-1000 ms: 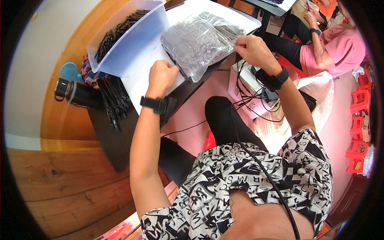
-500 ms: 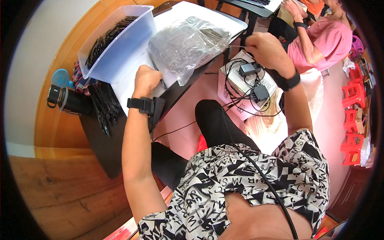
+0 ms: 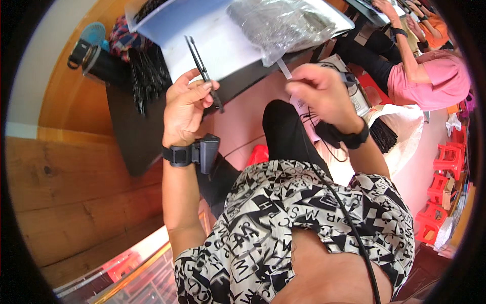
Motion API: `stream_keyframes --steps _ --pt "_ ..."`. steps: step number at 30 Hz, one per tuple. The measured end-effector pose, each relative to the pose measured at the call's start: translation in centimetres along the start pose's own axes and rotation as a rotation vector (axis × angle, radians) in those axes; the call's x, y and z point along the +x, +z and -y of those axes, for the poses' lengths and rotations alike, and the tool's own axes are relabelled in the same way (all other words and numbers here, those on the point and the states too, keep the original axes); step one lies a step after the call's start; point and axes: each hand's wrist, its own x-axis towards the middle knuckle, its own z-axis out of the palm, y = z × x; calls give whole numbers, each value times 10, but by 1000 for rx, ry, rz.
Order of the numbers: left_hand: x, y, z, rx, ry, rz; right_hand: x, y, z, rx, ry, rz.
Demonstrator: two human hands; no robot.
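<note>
Left hand: the dark slim piece is pinched between the thumb and fingers of the left hand, tilted, with its upper end in front of the white board (whether it is one piece or two cannot be told).
Right hand: the pale strip is pinched, as it seems, at the fingertips of the right hand, which is blurred; the exact grip cannot be told.
Wrists: a black band is worn on each.
Clear bag: the clear plastic bag is laid on the white board, close to the strip's far end.
Dark table: the white board is borne by the dark table; a bundle of black sticks is placed on its left part, beside a black bottle.
Bluish bin: more black pieces are held in the bluish bin.
Floor side: black sticks are gathered in a whitish sack near the right forearm.
Background: a pink shirt is worn by a seated co-worker.
</note>
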Motion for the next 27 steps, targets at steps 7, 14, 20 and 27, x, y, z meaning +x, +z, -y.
stream_keyframes --steps 7,14,20,27 --pt "-53 31 37 -177 62 -33 -2 71 0 194 45 255" --pt "-67 29 51 -209 83 -149 -5 77 -8 -47 38 339" --pt "-68 22 57 -234 84 -122 -9 78 -15 75 43 348" --pt "-70 9 63 -397 154 8 -1 66 -14 511 213 174"
